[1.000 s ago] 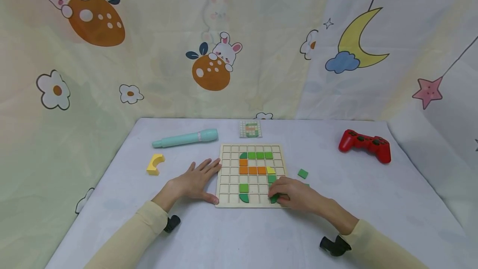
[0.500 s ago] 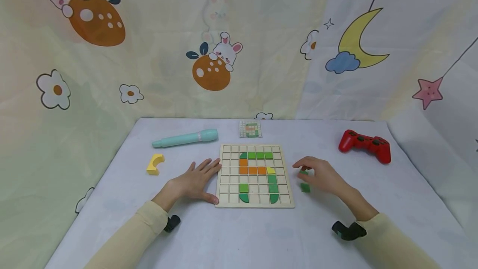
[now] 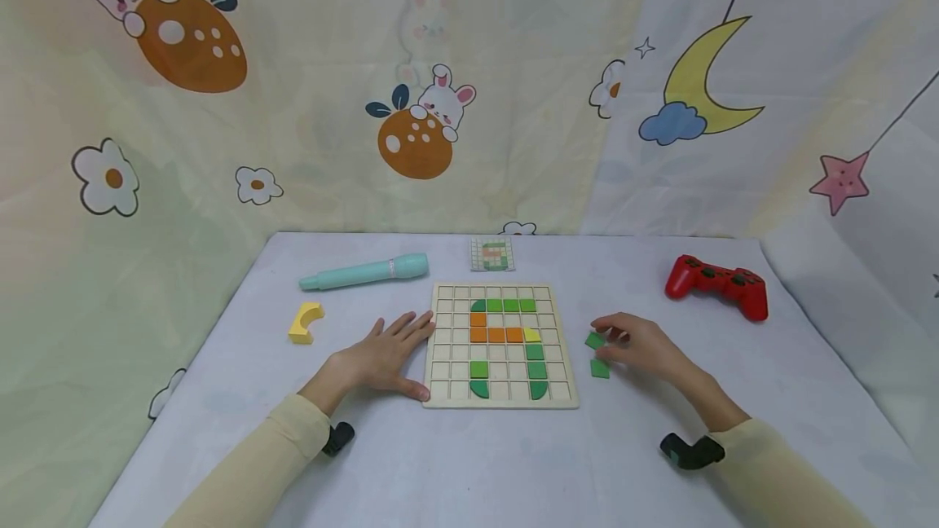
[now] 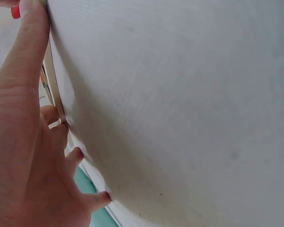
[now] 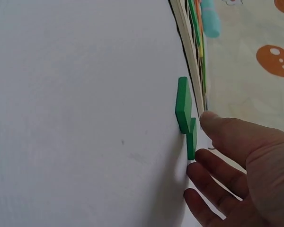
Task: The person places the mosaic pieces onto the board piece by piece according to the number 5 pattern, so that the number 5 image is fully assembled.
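A pale wooden grid board lies mid-table in the head view, set with green, orange and yellow tiles. Along its left edge, my left hand rests with fingers spread, thumb and fingertips touching the rim. To the right of the board lie two loose green square tiles, a farther one and a nearer one. Over the farther tile hovers my right hand, its thumb and fingers apart on either side of it. In the right wrist view, both green tiles lie beside the fingertips, with no grip on them visible.
A small pattern card lies behind the board. At the back left are a turquoise stick-like tube and a yellow arch block. A red game controller sits at the back right. A printed cloth hangs behind the table.
My right hand has left the board's lower right corner, uncovering the green tiles there, and moved right to the loose tiles. My left hand has stayed in place.
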`<state>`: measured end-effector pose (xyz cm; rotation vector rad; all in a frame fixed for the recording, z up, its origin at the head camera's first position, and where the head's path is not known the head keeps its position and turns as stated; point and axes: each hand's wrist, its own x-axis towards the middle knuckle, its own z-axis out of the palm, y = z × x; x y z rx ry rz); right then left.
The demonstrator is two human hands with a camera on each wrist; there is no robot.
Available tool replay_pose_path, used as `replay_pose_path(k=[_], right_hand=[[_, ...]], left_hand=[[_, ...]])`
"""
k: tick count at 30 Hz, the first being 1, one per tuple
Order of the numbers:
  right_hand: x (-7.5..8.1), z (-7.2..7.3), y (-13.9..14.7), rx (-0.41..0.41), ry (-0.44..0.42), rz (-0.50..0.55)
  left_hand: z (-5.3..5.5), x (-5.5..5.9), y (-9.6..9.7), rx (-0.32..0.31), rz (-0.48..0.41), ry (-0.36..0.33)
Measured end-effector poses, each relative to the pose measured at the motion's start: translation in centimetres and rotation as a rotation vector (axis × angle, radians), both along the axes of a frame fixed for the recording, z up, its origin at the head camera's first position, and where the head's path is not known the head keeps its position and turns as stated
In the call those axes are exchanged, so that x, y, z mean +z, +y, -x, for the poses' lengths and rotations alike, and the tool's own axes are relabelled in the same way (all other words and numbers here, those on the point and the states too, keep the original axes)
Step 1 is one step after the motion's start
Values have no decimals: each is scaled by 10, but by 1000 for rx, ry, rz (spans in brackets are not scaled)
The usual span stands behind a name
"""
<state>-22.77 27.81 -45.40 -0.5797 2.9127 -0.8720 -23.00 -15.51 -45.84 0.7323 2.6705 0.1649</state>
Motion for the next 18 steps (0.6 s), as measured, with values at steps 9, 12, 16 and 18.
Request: replay_pose_path(k=[9,12,16,18], right_hand=[[-7,1,-12,-33,40,-46],[-7,1,-16,-45,29,-43],[-4,2,-26,-40,11,-31],[-1,3,-35,-34,0,-24]], left_hand=[[0,0,1,5,1,-3],[1,0,1,6,-3,-5],[1,0,1,7,4,-5],[1,0,1,7,3,-4]])
